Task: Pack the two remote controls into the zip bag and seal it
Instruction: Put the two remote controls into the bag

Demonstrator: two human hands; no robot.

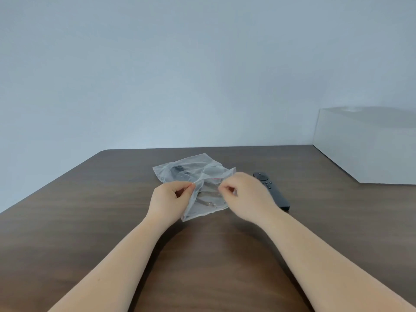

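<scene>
A clear, crumpled zip bag (198, 172) with a red strip at its mouth lies on the dark wooden table (90, 210). A dark shape that looks like one remote (180, 171) shows through the bag's far left part. My left hand (170, 197) pinches the bag's near edge on the left. On the right, my right hand (245, 194) pinches the same edge, and the mouth is lifted between them. A second black remote (271, 191) rests on the table just right of the bag, partly hidden behind my right hand.
A white box-like block (369, 149) stands at the table's far right corner. A plain pale wall rises behind the table's far edge. Bare wood lies to the left and in front of my hands.
</scene>
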